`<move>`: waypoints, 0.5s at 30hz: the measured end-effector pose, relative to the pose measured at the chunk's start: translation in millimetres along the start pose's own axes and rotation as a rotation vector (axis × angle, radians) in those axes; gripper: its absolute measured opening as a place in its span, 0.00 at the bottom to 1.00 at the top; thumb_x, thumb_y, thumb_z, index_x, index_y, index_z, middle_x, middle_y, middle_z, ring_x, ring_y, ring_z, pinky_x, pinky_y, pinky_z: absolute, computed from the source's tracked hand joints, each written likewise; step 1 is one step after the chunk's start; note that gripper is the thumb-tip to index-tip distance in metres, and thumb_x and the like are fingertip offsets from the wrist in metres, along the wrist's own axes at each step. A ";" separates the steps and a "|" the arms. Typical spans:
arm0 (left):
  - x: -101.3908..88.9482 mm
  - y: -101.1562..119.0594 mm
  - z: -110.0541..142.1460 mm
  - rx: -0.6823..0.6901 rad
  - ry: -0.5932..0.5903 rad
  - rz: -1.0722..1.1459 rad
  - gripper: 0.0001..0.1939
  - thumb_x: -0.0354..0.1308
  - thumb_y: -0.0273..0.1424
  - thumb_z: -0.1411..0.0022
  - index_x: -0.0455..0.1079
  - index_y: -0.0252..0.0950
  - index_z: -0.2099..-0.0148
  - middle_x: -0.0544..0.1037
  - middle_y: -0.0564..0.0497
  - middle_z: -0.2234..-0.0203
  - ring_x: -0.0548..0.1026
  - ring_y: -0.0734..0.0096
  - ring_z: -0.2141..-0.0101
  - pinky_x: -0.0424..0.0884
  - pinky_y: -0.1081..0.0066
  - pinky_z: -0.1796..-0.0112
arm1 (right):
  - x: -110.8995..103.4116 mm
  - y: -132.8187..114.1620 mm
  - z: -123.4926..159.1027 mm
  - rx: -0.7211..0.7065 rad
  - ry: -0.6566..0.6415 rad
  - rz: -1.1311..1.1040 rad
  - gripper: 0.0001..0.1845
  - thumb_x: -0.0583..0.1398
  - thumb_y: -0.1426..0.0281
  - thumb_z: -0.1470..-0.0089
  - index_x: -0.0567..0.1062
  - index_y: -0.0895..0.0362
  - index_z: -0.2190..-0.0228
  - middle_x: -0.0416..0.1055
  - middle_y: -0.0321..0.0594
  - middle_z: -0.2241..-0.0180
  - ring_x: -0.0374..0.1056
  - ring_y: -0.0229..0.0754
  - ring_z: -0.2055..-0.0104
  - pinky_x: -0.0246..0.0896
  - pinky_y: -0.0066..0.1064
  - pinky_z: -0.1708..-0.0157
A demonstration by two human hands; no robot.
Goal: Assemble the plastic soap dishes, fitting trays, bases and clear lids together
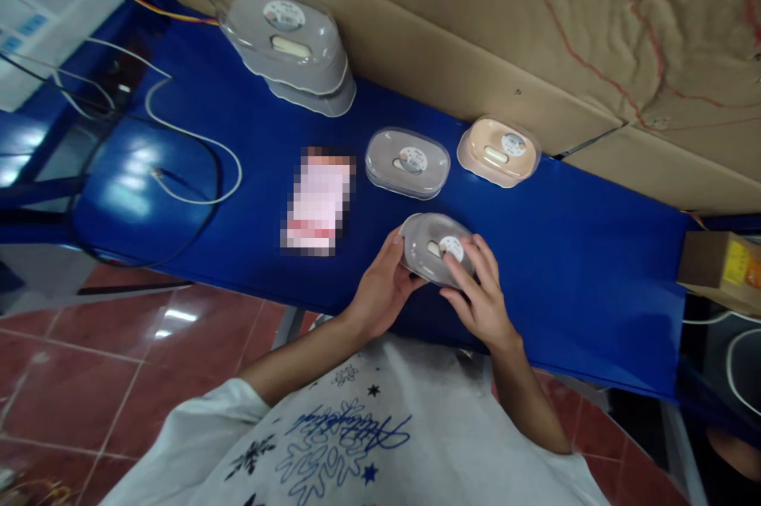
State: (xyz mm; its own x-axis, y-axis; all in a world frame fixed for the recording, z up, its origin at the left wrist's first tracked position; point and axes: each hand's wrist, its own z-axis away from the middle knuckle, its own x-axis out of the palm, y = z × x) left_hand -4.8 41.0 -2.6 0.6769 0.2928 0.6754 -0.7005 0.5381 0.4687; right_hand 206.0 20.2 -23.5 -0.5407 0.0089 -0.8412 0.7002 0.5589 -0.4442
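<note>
Both my hands hold one grey oval plastic box (429,243) with a clear lid and a round sticker, just above the near edge of the blue table (594,276). My left hand (384,288) grips its left side with curled fingers. My right hand (479,292) lies over its right side, fingers pressed on the lid. Two similar boxes rest farther back on the table: a grey one (407,162) and a peach one (498,151).
A stack of grey boxes (288,46) stands at the far left beside large cardboard sheets (535,30). A blurred pink card (318,201) lies left of my hands. White cable (196,165) loops at the left. A small cardboard carton (722,268) sits at the right edge.
</note>
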 end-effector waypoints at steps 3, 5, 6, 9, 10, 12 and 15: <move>-1.0 -1.5 -0.6 0.015 -0.017 0.021 0.22 0.63 0.46 0.27 0.73 0.46 0.37 0.77 0.48 0.37 0.74 0.54 0.37 0.76 0.57 0.43 | -0.5 1.4 -0.7 0.038 -0.007 -0.033 0.42 0.62 0.66 0.30 0.51 0.39 0.23 0.49 0.38 0.21 0.52 0.62 0.21 0.64 0.66 0.29; -2.0 -2.2 -0.9 0.014 -0.006 0.033 0.21 0.63 0.46 0.27 0.73 0.45 0.37 0.78 0.48 0.38 0.75 0.56 0.38 0.76 0.59 0.44 | -0.2 0.6 0.2 0.014 -0.019 0.012 0.45 0.65 0.66 0.32 0.51 0.37 0.24 0.48 0.36 0.21 0.51 0.64 0.21 0.64 0.67 0.29; -2.5 -2.4 -1.0 0.009 0.002 0.034 0.21 0.63 0.46 0.27 0.73 0.45 0.37 0.79 0.47 0.39 0.75 0.56 0.40 0.77 0.61 0.45 | 0.2 -0.2 0.8 -0.002 -0.022 0.039 0.46 0.66 0.66 0.33 0.51 0.36 0.24 0.47 0.36 0.20 0.51 0.64 0.21 0.63 0.68 0.29; -4.0 -2.0 -1.2 0.001 0.005 0.029 0.22 0.62 0.47 0.26 0.72 0.44 0.36 0.80 0.47 0.42 0.77 0.57 0.43 0.77 0.62 0.48 | 1.0 -3.4 1.1 -0.032 -0.005 0.065 0.47 0.67 0.67 0.34 0.53 0.35 0.24 0.47 0.34 0.20 0.50 0.64 0.21 0.61 0.70 0.28; -4.4 -1.8 -1.3 0.003 -0.002 0.031 0.23 0.62 0.47 0.26 0.72 0.45 0.36 0.80 0.47 0.42 0.77 0.57 0.43 0.77 0.62 0.48 | 1.1 -4.3 0.5 -0.027 0.003 0.051 0.47 0.67 0.68 0.34 0.53 0.36 0.24 0.46 0.34 0.20 0.50 0.63 0.21 0.61 0.69 0.28; -5.1 -1.5 -1.5 0.014 -0.018 0.043 0.23 0.63 0.47 0.27 0.72 0.46 0.36 0.79 0.47 0.41 0.77 0.56 0.42 0.77 0.61 0.47 | 1.1 -5.3 -1.2 -0.011 0.014 0.018 0.46 0.67 0.69 0.34 0.53 0.38 0.24 0.47 0.35 0.20 0.50 0.62 0.21 0.63 0.66 0.28; -6.2 -1.7 -1.6 0.020 -0.021 0.057 0.23 0.64 0.47 0.28 0.72 0.46 0.36 0.78 0.48 0.40 0.76 0.57 0.41 0.77 0.60 0.46 | 1.1 -5.0 -3.3 -0.008 0.015 0.005 0.46 0.67 0.69 0.34 0.55 0.38 0.25 0.50 0.36 0.21 0.51 0.61 0.21 0.64 0.65 0.28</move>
State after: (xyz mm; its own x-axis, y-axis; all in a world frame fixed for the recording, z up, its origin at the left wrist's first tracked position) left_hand -7.5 39.6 -8.5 0.6309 0.3054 0.7132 -0.7424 0.5048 0.4405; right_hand 200.4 20.1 -21.2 -0.5437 0.0239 -0.8389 0.6996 0.5651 -0.4373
